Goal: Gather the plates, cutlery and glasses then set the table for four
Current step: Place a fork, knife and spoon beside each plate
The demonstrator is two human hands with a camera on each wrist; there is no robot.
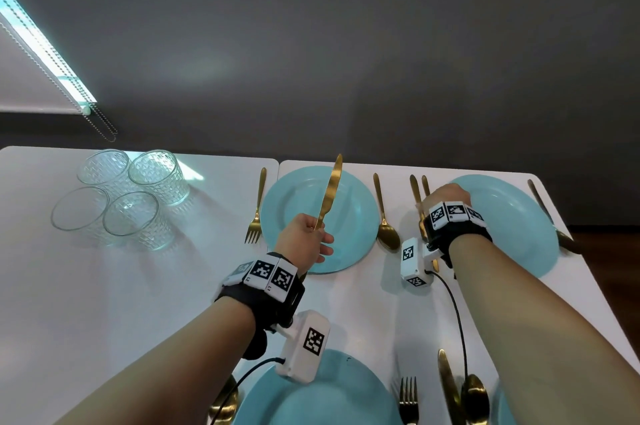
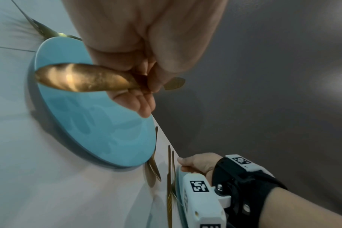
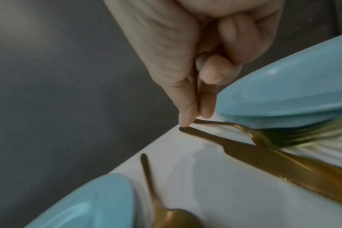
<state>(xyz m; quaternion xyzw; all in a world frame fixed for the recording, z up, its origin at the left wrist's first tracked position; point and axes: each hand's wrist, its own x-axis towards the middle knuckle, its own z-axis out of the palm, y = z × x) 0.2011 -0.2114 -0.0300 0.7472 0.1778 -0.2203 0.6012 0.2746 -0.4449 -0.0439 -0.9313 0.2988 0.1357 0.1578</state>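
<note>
My left hand [image 1: 318,234] grips a gold knife [image 1: 330,189] by its handle, blade up, over the far-left blue plate [image 1: 287,189]. In the left wrist view the knife [image 2: 84,78] crosses that plate [image 2: 100,123] under my left hand [image 2: 146,86]. At the left rim of the far-right blue plate [image 1: 512,223] my right hand [image 1: 446,196] reaches down. Seen from the right wrist, my right hand [image 3: 193,120] pinches the handle tip of a gold fork [image 3: 234,125] between thumb and forefinger. The fork lies across a second gold knife [image 3: 244,149] beside the plate [image 3: 283,100].
Several clear glasses [image 1: 121,196] stand bunched at the far left of the white table [image 1: 104,303]. A fork [image 1: 255,216] and a spoon [image 1: 386,230] flank the far-left plate. A near plate [image 1: 329,397], fork [image 1: 408,397], knife [image 1: 448,386] and spoon [image 1: 474,393] lie by the front edge.
</note>
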